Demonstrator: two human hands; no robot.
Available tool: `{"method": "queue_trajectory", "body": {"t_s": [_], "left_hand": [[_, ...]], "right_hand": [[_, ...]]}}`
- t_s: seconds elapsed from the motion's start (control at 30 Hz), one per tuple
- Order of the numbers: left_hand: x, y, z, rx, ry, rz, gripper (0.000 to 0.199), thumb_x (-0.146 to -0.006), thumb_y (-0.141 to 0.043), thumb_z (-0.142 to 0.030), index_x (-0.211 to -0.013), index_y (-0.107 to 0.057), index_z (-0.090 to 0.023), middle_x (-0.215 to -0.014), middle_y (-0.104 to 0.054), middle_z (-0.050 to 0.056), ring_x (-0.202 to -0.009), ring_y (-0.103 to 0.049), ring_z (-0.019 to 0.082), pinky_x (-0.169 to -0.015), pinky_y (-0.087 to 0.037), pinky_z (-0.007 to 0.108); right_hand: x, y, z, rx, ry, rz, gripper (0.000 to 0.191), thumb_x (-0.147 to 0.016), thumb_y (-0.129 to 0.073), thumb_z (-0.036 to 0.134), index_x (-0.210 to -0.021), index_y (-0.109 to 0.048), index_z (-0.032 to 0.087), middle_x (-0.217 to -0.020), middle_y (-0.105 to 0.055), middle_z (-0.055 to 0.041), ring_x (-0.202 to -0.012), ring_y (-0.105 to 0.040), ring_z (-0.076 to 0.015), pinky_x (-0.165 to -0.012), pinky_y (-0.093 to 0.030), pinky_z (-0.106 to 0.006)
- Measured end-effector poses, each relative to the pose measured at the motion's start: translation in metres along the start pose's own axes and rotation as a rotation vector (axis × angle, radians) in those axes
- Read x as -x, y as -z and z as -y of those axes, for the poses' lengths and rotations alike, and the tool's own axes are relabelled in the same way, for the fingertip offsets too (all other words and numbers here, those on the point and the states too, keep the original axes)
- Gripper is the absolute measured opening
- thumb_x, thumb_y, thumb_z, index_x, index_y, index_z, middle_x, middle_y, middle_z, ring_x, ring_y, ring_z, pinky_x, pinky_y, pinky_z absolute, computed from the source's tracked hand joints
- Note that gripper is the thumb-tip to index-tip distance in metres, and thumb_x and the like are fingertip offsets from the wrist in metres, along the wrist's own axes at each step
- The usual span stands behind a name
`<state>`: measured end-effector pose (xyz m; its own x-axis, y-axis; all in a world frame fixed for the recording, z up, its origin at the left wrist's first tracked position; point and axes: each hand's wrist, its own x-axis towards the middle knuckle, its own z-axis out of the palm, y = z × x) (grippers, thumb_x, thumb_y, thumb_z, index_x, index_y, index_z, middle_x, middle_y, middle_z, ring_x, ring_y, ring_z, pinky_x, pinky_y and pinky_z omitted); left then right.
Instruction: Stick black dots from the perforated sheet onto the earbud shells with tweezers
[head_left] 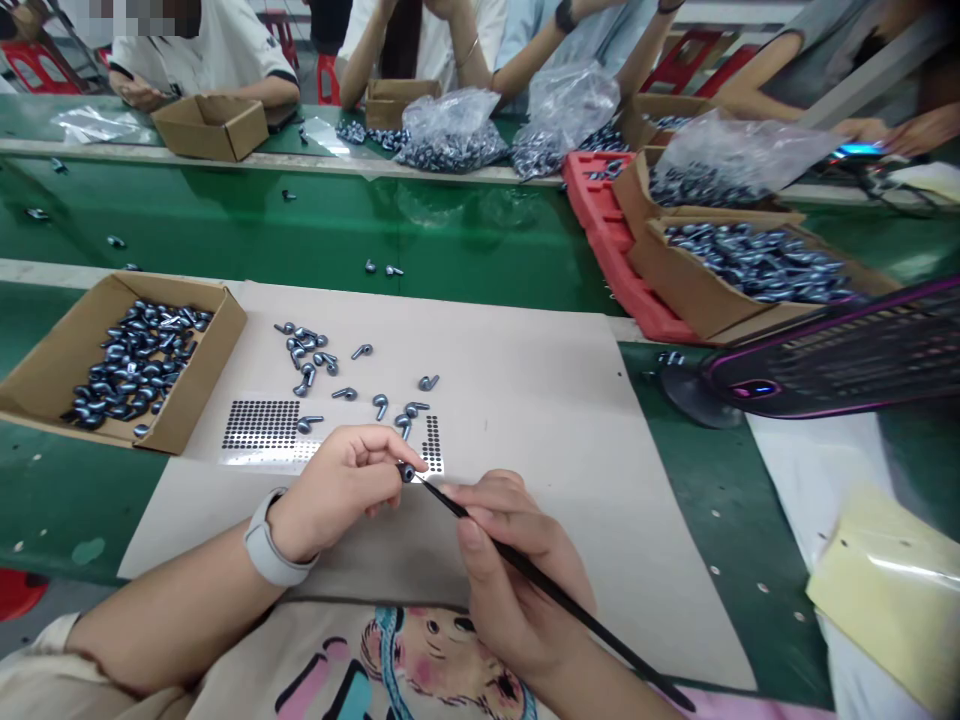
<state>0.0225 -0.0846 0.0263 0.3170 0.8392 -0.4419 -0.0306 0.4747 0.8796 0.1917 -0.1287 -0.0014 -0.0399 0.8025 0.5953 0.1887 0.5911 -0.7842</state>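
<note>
Between the thumb and fingers of my left hand (341, 492) is a dark blue earbud piece (406, 472). My right hand (517, 570) grips a thin black pen-like tool (555, 590), its fine tip at the earbud piece. Just behind my hands, a clear sheet (262, 425) with rows of small black dots lies on the beige paper (555, 400). Several loose earbud pieces (306, 375) are scattered on the paper, some on the sheet's edge.
A cardboard box (217, 330) of earbud pieces stands at the left. On the right are a black fan-like device (840, 350), a red tray (600, 220) and a full carton (697, 300). People sit across the green table (300, 230) behind bagged parts (450, 140).
</note>
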Motion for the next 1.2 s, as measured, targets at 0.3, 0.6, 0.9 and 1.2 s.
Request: {"method": "queue_trajectory", "body": {"t_s": [0.3,0.6,0.9,1.2], "left_hand": [[0.0005,-0.0009,-0.0022,0.055,0.024,-0.010,0.021,-0.056,-0.053,-0.018,-0.071,-0.068,-0.015,-0.045,-0.053,-0.004,-0.040,-0.040,0.008,-0.039,-0.025,0.019],[0.0009,-0.0002,-0.0020,0.045,0.020,-0.013,0.022,-0.057,-0.053,-0.018,-0.072,-0.069,-0.014,-0.046,-0.054,-0.004,-0.041,-0.040,0.008,-0.040,-0.026,0.018],[-0.0003,-0.0006,-0.0002,0.045,0.025,-0.004,0.021,-0.057,-0.054,-0.018,-0.071,-0.069,-0.015,-0.046,-0.055,-0.004,-0.041,-0.040,0.007,-0.039,-0.026,0.018],[-0.0004,-0.0015,-0.0031,0.143,0.051,0.010,0.021,-0.057,-0.056,-0.019,-0.071,-0.070,-0.013,-0.048,-0.061,-0.001,-0.042,-0.047,0.008,-0.040,-0.033,0.017]], "right_hand": [[-0.0028,0.0017,0.0021,-0.029,0.031,0.046,0.034,-0.076,-0.056,-0.003,-0.099,-0.059,0.022,-0.095,-0.072,-0.0067,-0.077,-0.070,-0.0205,-0.073,-0.050,-0.041],[0.0001,-0.0005,-0.0002,-0.074,0.003,-0.003,0.033,-0.079,-0.054,-0.004,-0.100,-0.059,0.021,-0.097,-0.071,-0.0060,-0.078,-0.067,-0.0181,-0.076,-0.047,-0.041],[0.0025,-0.0007,-0.0019,-0.093,-0.001,-0.017,0.033,-0.079,-0.054,-0.005,-0.101,-0.061,0.019,-0.099,-0.071,-0.0058,-0.083,-0.069,-0.0184,-0.080,-0.046,-0.040],[0.0046,-0.0013,-0.0042,-0.156,-0.030,-0.003,0.034,-0.081,-0.055,-0.004,-0.104,-0.061,0.020,-0.103,-0.072,-0.0059,-0.087,-0.070,-0.0196,-0.080,-0.046,-0.040]]}}
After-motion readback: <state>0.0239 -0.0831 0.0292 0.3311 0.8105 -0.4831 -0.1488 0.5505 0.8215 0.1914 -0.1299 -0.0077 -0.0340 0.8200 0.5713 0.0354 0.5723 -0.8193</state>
